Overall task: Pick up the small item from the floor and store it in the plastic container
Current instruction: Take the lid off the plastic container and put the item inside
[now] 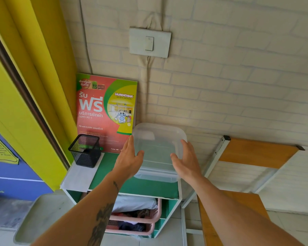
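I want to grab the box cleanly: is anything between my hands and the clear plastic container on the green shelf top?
Nothing visible. The left hand and right hand flank the clear plastic container, open. The black mesh pen holder stands off to the left, clear of both.

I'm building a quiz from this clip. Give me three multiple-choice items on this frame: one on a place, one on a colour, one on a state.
1. Where does the plastic container sit?
A. floor
B. shelf unit top
C. pink basket

2. What colour is the mesh pen holder?
A. black
B. white
C. pink

3. How are the hands?
A. fists
B. open at the container's sides
C. behind the back

Key: B, it rests on the green shelf top; A, its mesh is black; B, left hand and right hand flank it, fingers spread.
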A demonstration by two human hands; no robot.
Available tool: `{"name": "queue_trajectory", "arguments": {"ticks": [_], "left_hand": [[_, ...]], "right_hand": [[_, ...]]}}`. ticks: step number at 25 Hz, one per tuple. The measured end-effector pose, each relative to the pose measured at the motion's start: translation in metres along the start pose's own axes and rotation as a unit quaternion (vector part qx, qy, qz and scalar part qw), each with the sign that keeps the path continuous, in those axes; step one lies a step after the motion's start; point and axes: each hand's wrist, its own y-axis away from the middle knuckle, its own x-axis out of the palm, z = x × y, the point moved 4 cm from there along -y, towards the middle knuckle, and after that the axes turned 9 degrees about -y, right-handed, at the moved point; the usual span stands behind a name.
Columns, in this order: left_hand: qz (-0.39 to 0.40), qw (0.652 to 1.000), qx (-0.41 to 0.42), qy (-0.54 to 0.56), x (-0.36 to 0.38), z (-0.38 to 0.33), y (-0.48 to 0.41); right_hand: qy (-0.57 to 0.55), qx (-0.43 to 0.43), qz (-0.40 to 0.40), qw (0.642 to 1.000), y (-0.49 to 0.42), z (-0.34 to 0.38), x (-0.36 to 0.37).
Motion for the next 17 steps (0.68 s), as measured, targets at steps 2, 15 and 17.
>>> {"name": "queue_trajectory", "arguments": {"ticks": [2, 15, 17], "left_hand": [[-0.004, 1.0, -0.009, 0.001, 0.0, -0.003, 0.0], [-0.092, 0.996, 0.008, -0.005, -0.009, -0.023, 0.014], [-0.112, 0.994, 0.015, -0.005, -0.011, -0.028, 0.019]], "right_hand": [[-0.007, 0.001, -0.01, 1.0, 0.001, 0.001, -0.001], [-0.001, -0.025, -0.035, 0.999, 0.009, 0.019, -0.019], [-0.006, -0.027, -0.045, 0.999, 0.013, 0.017, -0.021]]}}
